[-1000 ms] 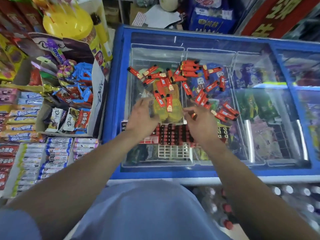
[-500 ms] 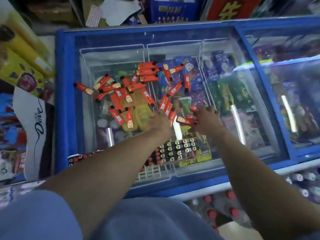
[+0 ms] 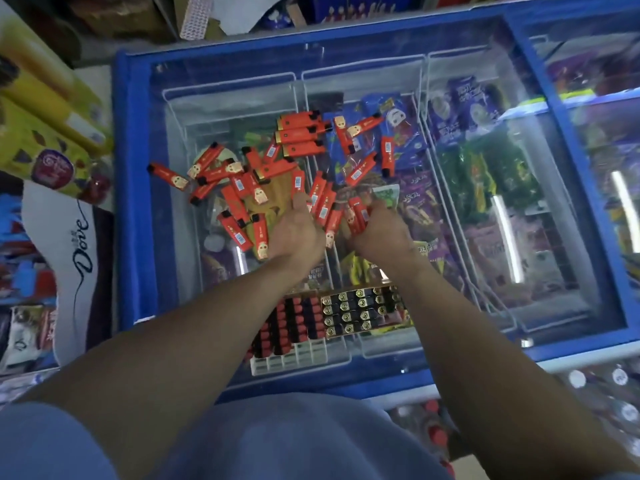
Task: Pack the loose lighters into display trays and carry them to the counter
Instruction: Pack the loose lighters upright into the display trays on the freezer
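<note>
right hand (image 3: 375,228) closed round a small bunch of red lighters (image 3: 356,213); left hand (image 3: 294,233) lies curled on the loose lighters (image 3: 242,188) scattered over the freezer's glass lid (image 3: 194,98), its grasp not discernible. display tray (image 3: 301,334) sits near the front edge, partly filled, with empty slots at its near side. risk: smooth glass lets pieces slide off the edge when swept; an overfull fist may shed one
</note>
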